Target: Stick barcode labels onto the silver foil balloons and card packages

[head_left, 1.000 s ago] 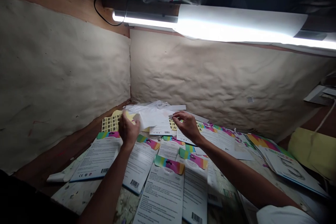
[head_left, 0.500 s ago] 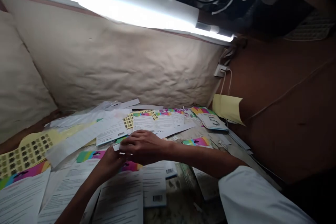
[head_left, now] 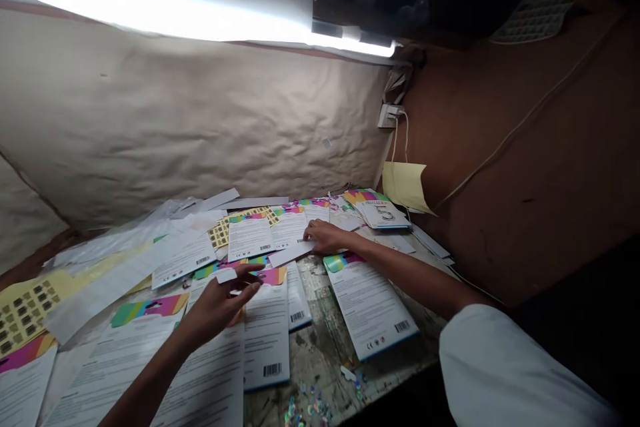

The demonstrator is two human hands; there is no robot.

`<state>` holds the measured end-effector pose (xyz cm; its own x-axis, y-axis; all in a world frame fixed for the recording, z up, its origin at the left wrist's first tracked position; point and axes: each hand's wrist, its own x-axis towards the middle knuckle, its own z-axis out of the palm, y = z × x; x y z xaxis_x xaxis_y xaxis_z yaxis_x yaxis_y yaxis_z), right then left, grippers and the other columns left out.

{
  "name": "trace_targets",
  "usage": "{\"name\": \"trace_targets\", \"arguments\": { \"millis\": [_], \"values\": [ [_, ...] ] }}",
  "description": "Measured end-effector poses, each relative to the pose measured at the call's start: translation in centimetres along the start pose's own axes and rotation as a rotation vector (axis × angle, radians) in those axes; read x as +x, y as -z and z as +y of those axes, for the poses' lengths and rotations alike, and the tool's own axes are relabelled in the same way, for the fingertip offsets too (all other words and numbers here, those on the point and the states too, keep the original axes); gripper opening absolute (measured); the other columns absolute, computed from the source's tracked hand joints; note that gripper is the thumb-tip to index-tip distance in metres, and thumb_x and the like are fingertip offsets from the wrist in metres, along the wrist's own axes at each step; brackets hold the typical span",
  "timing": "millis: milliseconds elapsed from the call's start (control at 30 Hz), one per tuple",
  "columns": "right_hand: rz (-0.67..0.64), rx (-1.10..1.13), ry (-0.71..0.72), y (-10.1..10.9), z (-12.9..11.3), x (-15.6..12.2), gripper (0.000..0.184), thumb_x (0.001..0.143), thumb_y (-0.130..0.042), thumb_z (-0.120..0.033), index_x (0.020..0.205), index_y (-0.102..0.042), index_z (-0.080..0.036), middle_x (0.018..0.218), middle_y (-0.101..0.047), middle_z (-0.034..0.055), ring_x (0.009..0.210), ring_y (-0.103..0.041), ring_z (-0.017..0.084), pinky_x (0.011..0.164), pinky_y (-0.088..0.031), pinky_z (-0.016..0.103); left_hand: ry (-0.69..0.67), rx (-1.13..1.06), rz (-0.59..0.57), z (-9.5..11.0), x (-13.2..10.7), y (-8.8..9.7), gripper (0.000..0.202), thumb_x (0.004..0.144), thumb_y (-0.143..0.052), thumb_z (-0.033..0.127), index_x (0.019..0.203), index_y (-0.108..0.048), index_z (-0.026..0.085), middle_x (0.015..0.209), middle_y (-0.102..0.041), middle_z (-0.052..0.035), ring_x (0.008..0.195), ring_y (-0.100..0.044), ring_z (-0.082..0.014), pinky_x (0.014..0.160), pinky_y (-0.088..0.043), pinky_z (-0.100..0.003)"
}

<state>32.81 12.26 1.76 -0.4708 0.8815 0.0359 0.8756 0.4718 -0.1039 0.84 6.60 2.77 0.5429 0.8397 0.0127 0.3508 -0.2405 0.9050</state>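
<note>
Head view: left grip [head_left: 219, 305] tight on white label [head_left: 226, 275], right grip [head_left: 325, 237] open on strip [head_left: 289, 254].

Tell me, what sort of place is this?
Probably a small packing or labelling workbench: barcoded printed cards cover the table, yellow sticker sheets lie at the left, and a tube light hangs close overhead.

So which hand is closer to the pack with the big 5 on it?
Right. The right hand rests on the cards just left of the pack; the left hand is further left and nearer the camera.
</note>
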Motion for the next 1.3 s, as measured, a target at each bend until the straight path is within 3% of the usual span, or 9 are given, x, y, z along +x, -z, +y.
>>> {"name": "trace_targets", "arguments": {
  "millis": [167, 367, 467, 567, 700, 800, 867, 1167, 1300],
  "values": [
    [0.129, 0.036, 0.002, 5.6, 0.5, -4.7, 0.038, 0.081, -0.069, -0.017, 0.118, -0.059, -0.016, 0.115, -0.064, 0.0089, 0.106, -0.057, 0.022, 0.094, -0.040, 0.033, 0.074, -0.105, -0.159, 2.6, -0.2, -4.7, 0.057, 0.086, -0.056, 0.050, 0.136, -0.047, 0.026, 0.118, -0.064, -0.0117, 0.098, -0.065, -0.0246, 0.079, -0.055, -0.036],
    [0.182, 0.000, -0.177, 10.7, 0.2, -17.7, 0.033, 0.080, -0.068, -0.017, 0.111, -0.064, -0.025, 0.111, -0.065, 0.0062, 0.109, -0.056, 0.027, 0.096, -0.040, 0.039, -0.365, 0.345, -0.100, 3.4, -0.7, -10.7, 0.051, 0.088, -0.054, 0.037, 0.138, -0.045, 0.035, 0.134, -0.053, -0.0107, 0.110, -0.060, -0.0277, 0.088, -0.054, -0.042],
    [0.075, -0.018, -0.297, 8.7, -0.1, -22.0, 0.030, 0.075, -0.070, -0.013, 0.103, -0.067, -0.024, 0.103, -0.067, 0.0070, 0.105, -0.057, 0.027, 0.094, -0.042, 0.039, -0.524, 0.504, -0.138, 3.6, -0.5, -13.7, 0.059, 0.089, -0.053, 0.034, 0.145, -0.036, 0.038, 0.143, -0.045, -0.0099, 0.119, -0.056, -0.0291, 0.092, -0.053, -0.043],
    [0.045, 0.012, -0.295, 5.0, -0.5, -23.7, 0.035, 0.074, -0.070, -0.009, 0.106, -0.066, -0.022, 0.108, -0.066, 0.0079, 0.109, -0.056, 0.026, 0.098, -0.042, 0.040, -0.662, 0.664, -0.205, 3.1, 0.3, -16.1, 0.073, 0.088, -0.056, 0.044, 0.152, -0.022, 0.033, 0.157, -0.027, -0.0090, 0.140, -0.032, -0.0352, 0.107, -0.039, -0.052],
    [0.320, 0.126, -0.537, 0.3, -1.9, -25.0, 0.045, 0.077, -0.063, -0.009, 0.120, -0.060, -0.021, 0.126, -0.058, 0.0109, 0.120, -0.052, 0.025, 0.101, -0.042, 0.039, -0.696, 0.804, -0.296, 1.8, 1.6, -17.9, 0.082, 0.089, -0.049, 0.058, 0.154, -0.011, 0.026, 0.158, -0.023, -0.0090, 0.144, -0.021, -0.0382, 0.110, -0.030, -0.058],
    [0.478, 0.382, -0.901, -2.3, -3.6, -26.0, 0.020, 0.089, -0.055, -0.028, 0.105, -0.063, -0.019, 0.104, -0.067, 0.0095, 0.094, -0.065, 0.023, 0.084, -0.052, 0.037, -0.671, 0.846, -0.294, 1.2, 2.0, -18.2, 0.081, 0.090, -0.044, 0.059, 0.154, -0.009, 0.025, 0.158, -0.021, -0.0080, 0.144, -0.019, -0.0373, 0.111, -0.028, -0.056],
    [0.461, 0.613, -0.990, -3.4, -4.5, -26.2, 0.028, 0.093, -0.049, -0.042, 0.101, -0.064, -0.020, 0.095, -0.071, 0.0081, 0.084, -0.067, 0.023, 0.076, -0.053, 0.036, -0.658, 0.857, -0.301, 1.1, 1.9, -18.2, 0.079, 0.091, -0.043, 0.059, 0.154, -0.008, 0.026, 0.159, -0.019, -0.0070, 0.145, -0.018, -0.0366, 0.111, -0.028, -0.055],
    [0.440, 1.417, -0.914, -3.0, -4.9, -22.4, 0.035, 0.078, -0.070, -0.045, 0.093, -0.066, -0.013, 0.097, -0.073, 0.0108, 0.088, -0.069, 0.025, 0.075, -0.056, 0.034, -0.621, 0.777, -0.280, 0.4, 1.2, -18.4, 0.078, 0.093, -0.046, 0.050, 0.154, -0.007, 0.021, 0.159, -0.016, -0.0112, 0.146, -0.011, -0.0360, 0.107, -0.037, -0.054],
    [0.472, 1.505, -0.862, -2.8, -4.8, -21.2, 0.048, 0.064, -0.083, -0.038, 0.103, -0.065, -0.015, 0.103, -0.073, 0.0097, 0.092, -0.069, 0.027, 0.077, -0.056, 0.037, -0.591, 0.708, -0.293, 0.4, 1.2, -18.1, 0.077, 0.091, -0.050, 0.051, 0.154, -0.013, 0.024, 0.160, -0.017, -0.0098, 0.146, -0.010, -0.0350, 0.111, -0.032, -0.055]
  ]
}}
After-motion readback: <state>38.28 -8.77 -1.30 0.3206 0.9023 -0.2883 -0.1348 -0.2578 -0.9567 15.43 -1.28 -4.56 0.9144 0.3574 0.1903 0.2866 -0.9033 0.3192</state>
